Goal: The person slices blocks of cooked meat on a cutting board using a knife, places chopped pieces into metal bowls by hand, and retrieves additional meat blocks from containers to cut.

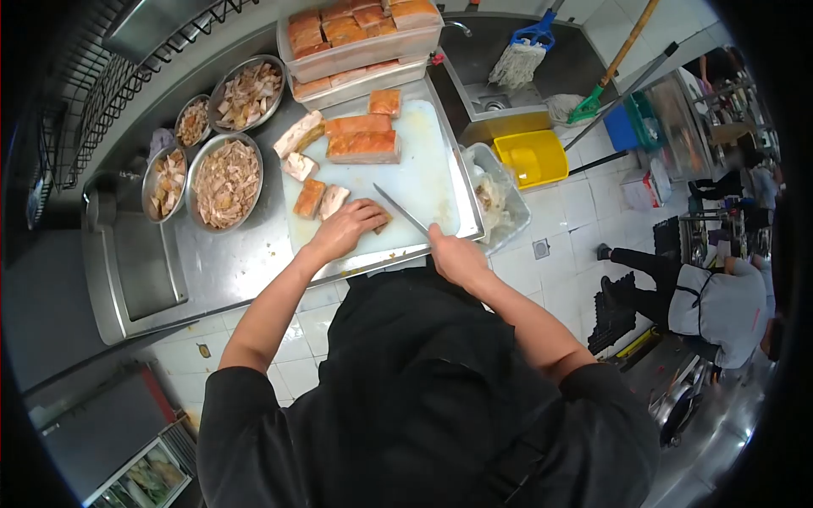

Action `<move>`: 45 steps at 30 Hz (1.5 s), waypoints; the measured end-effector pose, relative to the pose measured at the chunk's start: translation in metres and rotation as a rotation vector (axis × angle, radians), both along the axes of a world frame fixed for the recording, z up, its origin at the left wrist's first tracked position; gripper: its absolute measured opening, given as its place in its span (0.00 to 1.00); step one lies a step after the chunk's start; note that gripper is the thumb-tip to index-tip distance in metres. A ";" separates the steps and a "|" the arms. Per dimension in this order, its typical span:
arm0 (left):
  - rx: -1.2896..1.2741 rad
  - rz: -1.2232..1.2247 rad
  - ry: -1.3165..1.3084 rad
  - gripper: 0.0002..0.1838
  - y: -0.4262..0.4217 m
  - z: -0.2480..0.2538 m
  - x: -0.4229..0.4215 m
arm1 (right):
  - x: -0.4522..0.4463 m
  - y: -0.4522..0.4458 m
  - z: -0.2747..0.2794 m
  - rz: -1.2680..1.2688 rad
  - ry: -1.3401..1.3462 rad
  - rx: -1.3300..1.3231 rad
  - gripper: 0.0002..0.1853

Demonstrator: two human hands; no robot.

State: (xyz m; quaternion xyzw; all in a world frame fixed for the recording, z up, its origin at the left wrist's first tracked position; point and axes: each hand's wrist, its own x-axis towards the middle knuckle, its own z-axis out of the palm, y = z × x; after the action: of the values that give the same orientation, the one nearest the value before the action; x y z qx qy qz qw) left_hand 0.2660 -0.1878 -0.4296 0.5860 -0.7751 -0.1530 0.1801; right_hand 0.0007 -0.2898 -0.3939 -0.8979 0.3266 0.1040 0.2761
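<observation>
My left hand (pixel 347 229) rests on the white cutting board (pixel 423 182), its fingers bent over a small brown piece of meat (pixel 381 224). In my right hand (pixel 457 256) is the handle of a knife (pixel 402 210), whose blade points up and left over the board, apart from the meat. Left of the blade lie two cut chunks (pixel 310 198), one orange-skinned, one pale. Larger orange-skinned slabs (pixel 364 140) sit farther back, with pale pieces (pixel 300 134) to their left.
Bowls of chopped meat (pixel 227 184) stand on the steel counter at left. Stacked containers of slabs (pixel 364 55) are behind the board. A clear bin (pixel 500 203), yellow tub (pixel 532 159), sink (pixel 500 106) and mops (pixel 518 63) are at right. A person (pixel 716 305) stands farther right.
</observation>
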 end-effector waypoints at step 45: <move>-0.076 0.370 0.125 0.05 -0.049 -0.039 -0.055 | -0.001 -0.010 0.004 -0.077 0.043 -0.011 0.12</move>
State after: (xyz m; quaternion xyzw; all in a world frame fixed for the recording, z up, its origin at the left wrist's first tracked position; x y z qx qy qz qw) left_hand 0.2112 -0.2367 -0.4685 0.7005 -0.6467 -0.1240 0.2752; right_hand -0.0004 -0.2999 -0.3902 -0.8837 0.3674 0.1110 0.2679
